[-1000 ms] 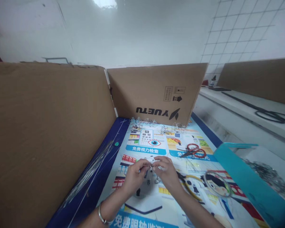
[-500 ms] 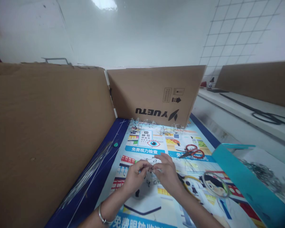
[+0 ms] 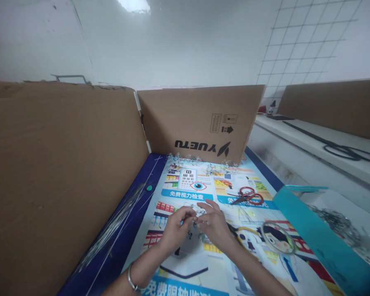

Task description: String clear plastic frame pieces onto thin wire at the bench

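My left hand (image 3: 175,228) and my right hand (image 3: 214,225) meet fingertip to fingertip above a printed poster mat (image 3: 222,263). Both pinch a small piece of thin wire with beads (image 3: 195,222) held between them; its details are too small to make out. A silver bangle (image 3: 131,279) sits on my left wrist. A bundle of long thin wires (image 3: 117,226) lies along the mat's blue left border.
Cardboard walls stand at the left (image 3: 58,172) and behind (image 3: 200,123). Red-handled scissors (image 3: 248,196) lie on the mat, with yellow-handled pliers (image 3: 239,234) and a clear ring (image 3: 277,237) to the right. A teal box (image 3: 314,234) holds metal bits.
Both hands stay pinched together on the small piece; the fingers shift slightly. The view has drifted a little to the right.
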A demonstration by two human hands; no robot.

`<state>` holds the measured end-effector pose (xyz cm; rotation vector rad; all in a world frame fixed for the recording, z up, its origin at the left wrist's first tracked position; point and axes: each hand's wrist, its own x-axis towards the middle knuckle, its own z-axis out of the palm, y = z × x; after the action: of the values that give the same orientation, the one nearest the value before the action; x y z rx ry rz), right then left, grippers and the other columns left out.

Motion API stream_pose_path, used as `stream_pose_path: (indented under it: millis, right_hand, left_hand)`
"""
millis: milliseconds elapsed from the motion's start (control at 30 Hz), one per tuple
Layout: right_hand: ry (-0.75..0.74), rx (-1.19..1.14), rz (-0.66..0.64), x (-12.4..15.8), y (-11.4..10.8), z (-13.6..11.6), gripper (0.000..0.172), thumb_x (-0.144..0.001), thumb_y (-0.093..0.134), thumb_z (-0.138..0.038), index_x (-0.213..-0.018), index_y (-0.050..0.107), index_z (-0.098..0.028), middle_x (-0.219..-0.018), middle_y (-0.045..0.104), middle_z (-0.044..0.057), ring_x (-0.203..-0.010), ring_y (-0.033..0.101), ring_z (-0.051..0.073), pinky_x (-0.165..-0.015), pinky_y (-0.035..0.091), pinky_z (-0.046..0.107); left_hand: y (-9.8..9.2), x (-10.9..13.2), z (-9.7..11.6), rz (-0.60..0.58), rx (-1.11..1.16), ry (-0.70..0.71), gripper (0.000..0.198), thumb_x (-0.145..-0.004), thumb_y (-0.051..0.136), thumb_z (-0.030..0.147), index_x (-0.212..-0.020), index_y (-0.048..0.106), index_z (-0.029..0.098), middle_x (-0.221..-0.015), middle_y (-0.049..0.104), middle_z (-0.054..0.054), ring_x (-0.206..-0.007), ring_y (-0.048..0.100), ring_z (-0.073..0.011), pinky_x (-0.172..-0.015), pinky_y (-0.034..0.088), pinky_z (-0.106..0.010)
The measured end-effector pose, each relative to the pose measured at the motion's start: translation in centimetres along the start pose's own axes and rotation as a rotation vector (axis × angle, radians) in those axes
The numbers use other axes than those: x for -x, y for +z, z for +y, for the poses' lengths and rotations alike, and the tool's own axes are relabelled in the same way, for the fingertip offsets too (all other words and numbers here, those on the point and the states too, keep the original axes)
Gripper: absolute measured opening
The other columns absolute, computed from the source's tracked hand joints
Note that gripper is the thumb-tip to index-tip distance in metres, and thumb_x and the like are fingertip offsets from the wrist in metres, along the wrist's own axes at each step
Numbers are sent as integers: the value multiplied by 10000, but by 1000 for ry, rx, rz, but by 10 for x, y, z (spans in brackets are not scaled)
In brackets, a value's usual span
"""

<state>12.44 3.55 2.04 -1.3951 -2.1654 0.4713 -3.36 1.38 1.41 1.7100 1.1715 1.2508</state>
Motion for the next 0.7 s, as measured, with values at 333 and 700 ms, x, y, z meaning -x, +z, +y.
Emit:
stream_pose_path:
  millis: [333,700]
  right_hand:
    - [105,-388,87,-4,12,15,128,-659,639,-217,-725,729,-280,-1156,597,22,-1196,371,272,-1006,270,457]
    - [7,-255,121,0,15,7,126,-741,606,-278,-773,727,-300,-1120,609,24,-1176,370,281,-990,283,483]
  left_hand:
    - [-5,-5,-3,82,-59,57,135,-724,515,77,-700,586,188,-810,595,-25,-827,557,-168,-748,426,-274]
    - [-9,-3,-2,-35,-270,-73,214,-690,405,27,-698,533,198,-637,558,31,-618,519,-135,-578,370,-223]
